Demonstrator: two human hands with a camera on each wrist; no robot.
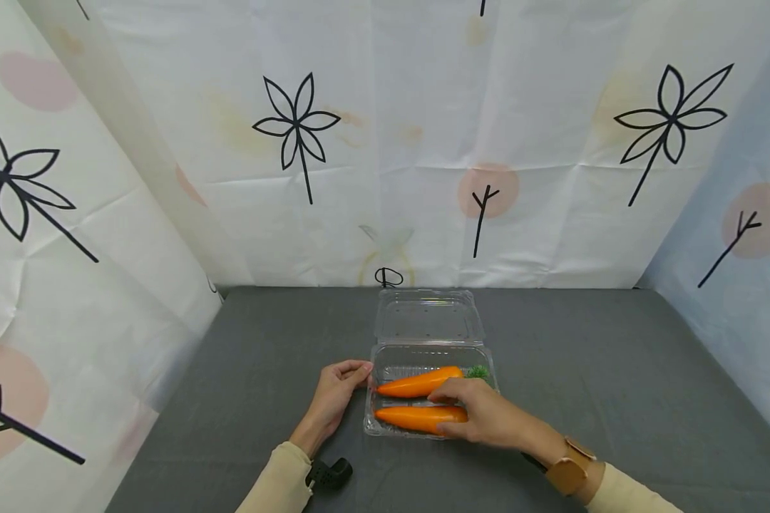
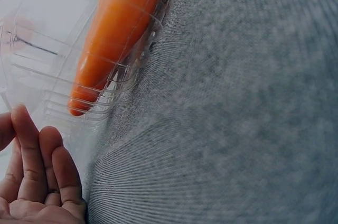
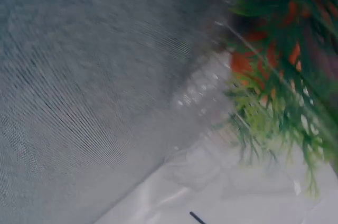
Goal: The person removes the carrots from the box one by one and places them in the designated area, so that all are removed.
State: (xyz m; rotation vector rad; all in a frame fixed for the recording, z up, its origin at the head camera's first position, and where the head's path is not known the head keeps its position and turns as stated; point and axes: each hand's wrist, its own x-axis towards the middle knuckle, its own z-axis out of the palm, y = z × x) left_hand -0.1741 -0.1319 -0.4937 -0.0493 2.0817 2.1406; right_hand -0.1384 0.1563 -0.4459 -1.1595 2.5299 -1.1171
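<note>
A clear plastic clamshell container (image 1: 423, 350) stands with its lid folded back. Two orange carrots lie lengthwise inside it, tips to the left: the far carrot (image 1: 417, 385) with green leaves (image 1: 478, 372), and the near carrot (image 1: 411, 418). My right hand (image 1: 481, 413) grips the near carrot's thick end from above and covers its top. At the container's left rim, my left hand (image 1: 336, 395) pinches the edge between thumb and fingertips. The left wrist view shows one carrot (image 2: 116, 28) through the clear wall. Green leaves (image 3: 274, 102) fill the right side of the right wrist view.
A grey cloth-covered table (image 1: 282, 335) lies under everything. White sheets with printed flowers (image 1: 385, 142) hang behind it and on both sides. The lid (image 1: 428, 317) reaches almost to the back sheet. Each wrist wears a band, brown on the right (image 1: 567, 470).
</note>
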